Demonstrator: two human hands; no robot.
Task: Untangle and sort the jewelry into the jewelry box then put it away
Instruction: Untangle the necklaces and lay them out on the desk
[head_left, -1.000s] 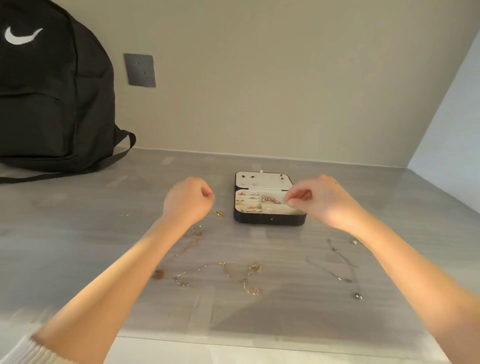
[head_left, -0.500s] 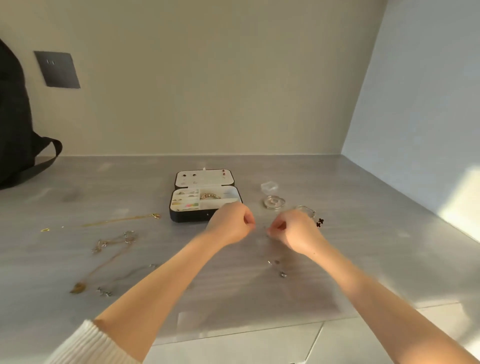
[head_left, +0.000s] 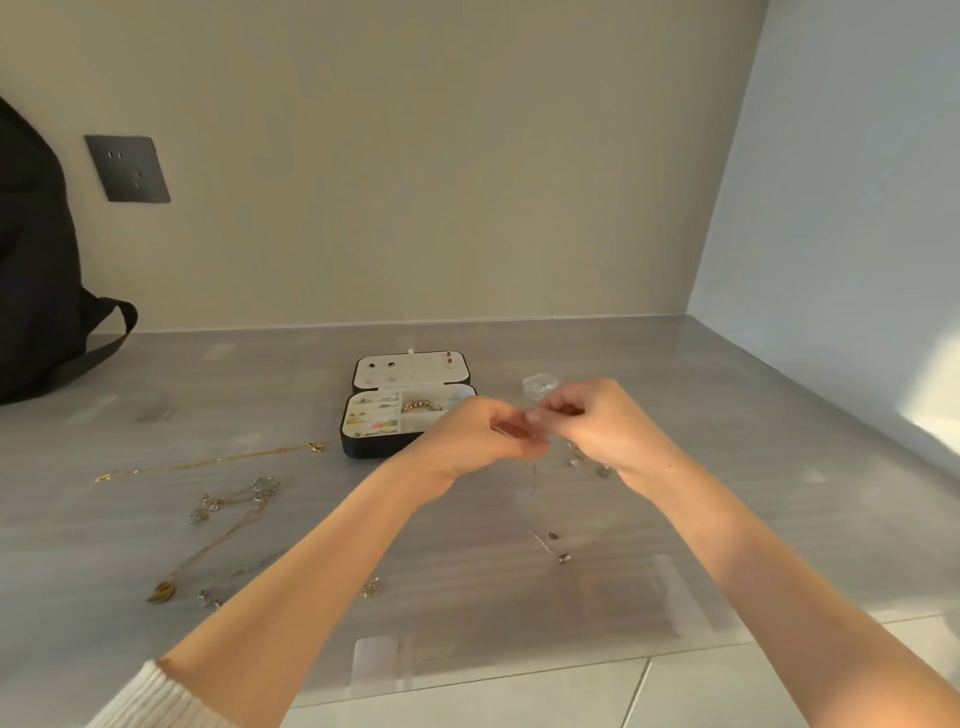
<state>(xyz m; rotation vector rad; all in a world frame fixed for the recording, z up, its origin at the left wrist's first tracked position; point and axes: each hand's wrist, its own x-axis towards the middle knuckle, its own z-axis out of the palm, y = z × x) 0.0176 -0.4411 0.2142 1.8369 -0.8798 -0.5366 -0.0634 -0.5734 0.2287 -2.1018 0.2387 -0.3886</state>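
1. Nearest the person, well short of the grip, a small charm (head_left: 370, 588) lies loose on the surface (head_left: 727, 467). Off to the near left of the grip, a gold pendant necklace (head_left: 163, 592) is stretched out flat.
2. Right under the grip is the silver chain (head_left: 551, 535). Its beaded tail lies on the surface and the rest rises thin and faint up to the fingers.
3. The left grip (head_left: 483, 434) and right grip (head_left: 597, 426) are both lifted off the surface, nearly touching. Each has its fingers curled in and pinched on the top of that chain. It's tiny and blurry there, so there's no telling whether it's a knot or a clasp.
4. This looks like the untangling step, picking one chain apart.
5. Left of the grip, a ring tangle (head_left: 234, 499) and a long gold chain (head_left: 208, 461) are waiting, so the sorting is probably far from done.
6. Just beyond the left grip is the jewelry box (head_left: 363, 449), open with its lid laid back. A beaded bracelet (head_left: 421, 405) already sits in one compartment. Just behind the right grip is a little clear container (head_left: 540, 384).
7. The next move probably calls for small, gentle teasing rather than yanking, since a chain this fine would just cinch tighter. Once it's free, it's a short reach forward and left to drop it into a free compartment.
8. Far left of the grip, a black backpack (head_left: 31, 260) leans against the wall.
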